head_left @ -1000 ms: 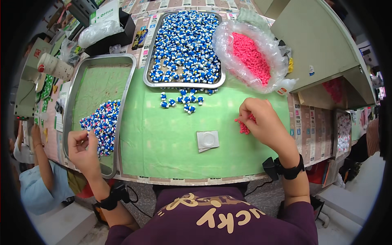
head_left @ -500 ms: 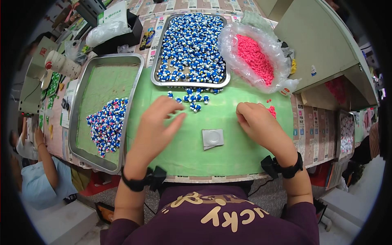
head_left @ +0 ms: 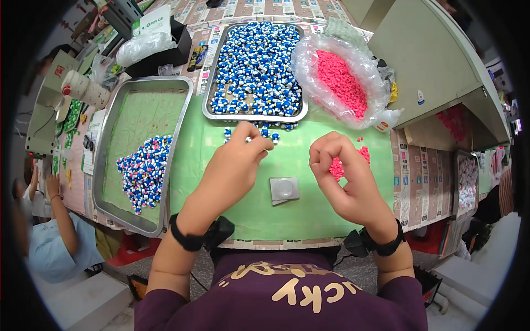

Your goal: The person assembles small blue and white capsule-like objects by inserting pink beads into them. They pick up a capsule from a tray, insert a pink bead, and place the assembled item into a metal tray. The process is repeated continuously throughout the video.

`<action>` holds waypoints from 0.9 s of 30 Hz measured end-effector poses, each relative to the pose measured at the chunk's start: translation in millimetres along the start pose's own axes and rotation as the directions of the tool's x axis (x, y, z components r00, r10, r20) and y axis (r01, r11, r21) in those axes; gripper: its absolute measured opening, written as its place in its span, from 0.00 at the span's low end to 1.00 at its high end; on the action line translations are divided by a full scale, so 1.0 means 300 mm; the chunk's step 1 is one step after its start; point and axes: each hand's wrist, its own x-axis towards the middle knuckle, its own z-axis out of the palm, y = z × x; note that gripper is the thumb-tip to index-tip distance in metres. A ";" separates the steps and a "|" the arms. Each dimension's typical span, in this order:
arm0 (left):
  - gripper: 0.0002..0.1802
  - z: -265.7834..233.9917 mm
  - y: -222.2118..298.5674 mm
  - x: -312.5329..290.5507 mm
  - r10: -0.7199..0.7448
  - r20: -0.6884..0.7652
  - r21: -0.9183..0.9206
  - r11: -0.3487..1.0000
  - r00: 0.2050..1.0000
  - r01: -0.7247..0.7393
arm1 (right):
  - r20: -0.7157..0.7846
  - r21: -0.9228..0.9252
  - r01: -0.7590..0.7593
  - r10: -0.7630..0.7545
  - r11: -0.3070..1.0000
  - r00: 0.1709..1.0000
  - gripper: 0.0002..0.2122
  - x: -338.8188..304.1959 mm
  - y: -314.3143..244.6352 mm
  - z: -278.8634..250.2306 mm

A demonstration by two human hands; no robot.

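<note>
My left hand reaches over a small loose group of blue-and-white beads, thumb and fingers drawn together. Whether a bead sits between those fingertips is hidden. Over on the right, my right hand has its fingers curled in a pinch; anything at the tips is too small to make out. Beside and partly behind it lies a small heap of pink pieces. On the green mat between both hands rests a small grey-white square pad with a round clear disc on it.
A metal tray of blue-and-white beads stands at the back. A plastic bag of pink pieces is right of it, near a white bottle. Another tray at left holds beads with pink bits. A cabinet bounds the right.
My left hand has moved right and its spread fingers have closed near the loose beads. My right hand has turned and shifted slightly left, showing more of the pink heap.
</note>
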 end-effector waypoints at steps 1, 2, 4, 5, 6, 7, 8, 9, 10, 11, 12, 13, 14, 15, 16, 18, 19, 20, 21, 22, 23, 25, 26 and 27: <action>0.09 -0.019 0.028 -0.007 -0.042 0.007 -0.215 0.976 0.999 0.042 | -0.016 0.051 0.006 -0.005 0.999 1.000 0.10 0.000 -0.009 0.006; 0.09 -0.040 0.059 -0.021 -0.089 0.021 -0.416 0.905 0.996 0.090 | -0.026 0.108 0.014 -0.011 0.994 1.000 0.11 0.003 -0.017 0.018; 0.08 -0.044 0.092 -0.052 -0.142 0.094 -0.738 0.654 0.985 0.164 | -0.043 0.182 0.044 -0.036 0.982 0.998 0.11 0.017 -0.032 0.053; 0.08 -0.041 0.106 -0.066 -0.140 0.143 -0.849 0.492 0.980 0.194 | -0.051 0.219 0.061 -0.052 0.974 0.997 0.11 0.024 -0.039 0.067; 0.08 -0.040 0.113 -0.074 -0.126 0.190 -0.925 0.309 0.974 0.220 | -0.060 0.215 0.069 -0.058 0.974 0.997 0.11 0.029 -0.045 0.077; 0.07 -0.039 0.111 -0.074 -0.125 0.194 -0.937 0.269 0.973 0.222 | -0.075 0.205 0.073 -0.059 0.976 0.995 0.10 0.030 -0.049 0.085; 0.07 -0.041 0.108 -0.074 -0.124 0.204 -0.944 0.239 0.971 0.229 | -0.091 0.195 0.077 -0.060 0.978 0.994 0.10 0.031 -0.050 0.090; 0.07 -0.044 0.105 -0.072 -0.123 0.215 -0.949 0.209 0.969 0.237 | -0.088 0.181 0.084 -0.069 0.980 0.994 0.10 0.032 -0.050 0.093; 0.07 -0.046 0.102 -0.072 -0.122 0.226 -0.953 0.179 0.966 0.245 | -0.085 0.167 0.091 -0.077 0.982 0.993 0.10 0.033 -0.049 0.095; 0.07 -0.045 0.099 -0.076 -0.126 0.221 -0.952 0.189 0.967 0.242 | -0.083 0.154 0.098 -0.086 0.983 0.993 0.11 0.034 -0.047 0.097; 0.07 -0.044 0.094 -0.080 -0.131 0.216 -0.950 0.200 0.968 0.239 | -0.085 0.104 0.132 -0.123 0.986 0.989 0.11 0.035 -0.047 0.097; 0.07 -0.041 0.092 -0.083 -0.133 0.210 -0.949 0.210 0.969 0.235 | -0.085 0.051 0.165 -0.161 0.985 0.983 0.11 0.037 -0.047 0.095; 0.07 -0.038 0.093 -0.085 -0.151 0.173 -0.942 0.263 0.973 0.209 | -0.083 -0.002 0.199 -0.198 0.980 0.977 0.11 0.038 -0.047 0.092; 0.07 -0.033 0.098 -0.087 -0.166 0.136 -0.931 0.316 0.977 0.183 | -0.076 -0.042 0.219 -0.222 0.975 0.972 0.12 0.039 -0.047 0.089; 0.07 -0.028 0.101 -0.089 -0.180 0.097 -0.916 0.369 0.979 0.159 | -0.068 -0.082 0.240 -0.245 0.967 0.967 0.12 0.039 -0.046 0.087; 0.07 -0.022 0.107 -0.091 -0.189 0.077 -0.906 0.397 0.979 0.148 | -0.064 -0.105 0.239 -0.246 0.965 0.967 0.12 0.035 -0.045 0.086; 0.07 -0.021 0.109 -0.092 -0.193 0.066 -0.900 0.412 0.979 0.141 | -0.070 -0.090 0.219 -0.225 0.972 0.972 0.12 0.031 -0.046 0.087; 0.06 -0.019 0.108 -0.092 -0.191 0.073 -0.901 0.407 0.979 0.147 | -0.076 -0.075 0.198 -0.204 0.977 0.976 0.11 0.029 -0.046 0.086; 0.06 -0.016 0.105 -0.094 -0.189 0.081 -0.903 0.403 0.979 0.152 | -0.065 -0.058 0.185 -0.188 0.981 0.980 0.11 0.029 -0.046 0.083; 0.06 -0.015 0.102 -0.096 -0.187 0.089 -0.903 0.399 0.978 0.158 | -0.056 -0.039 0.171 -0.173 0.984 0.983 0.11 0.030 -0.045 0.080; 0.06 -0.013 0.099 -0.097 -0.181 0.113 -0.914 0.368 0.977 0.174 | -0.045 -0.021 0.157 -0.158 0.987 0.986 0.11 0.030 -0.044 0.077; 0.05 -0.012 0.093 -0.101 -0.167 0.162 -0.930 0.303 0.973 0.207 | -0.018 0.060 0.100 -0.099 0.993 0.995 0.11 0.025 -0.043 0.074; 0.05 -0.012 0.094 -0.102 -0.169 0.164 -0.928 0.307 0.972 0.210 | -0.002 0.100 0.070 -0.070 0.993 0.998 0.11 0.024 -0.042 0.072; 0.05 -0.012 0.095 -0.104 -0.172 0.167 -0.926 0.310 0.971 0.214 | 0.020 0.082 0.066 -0.068 0.994 0.997 0.11 0.024 -0.045 0.069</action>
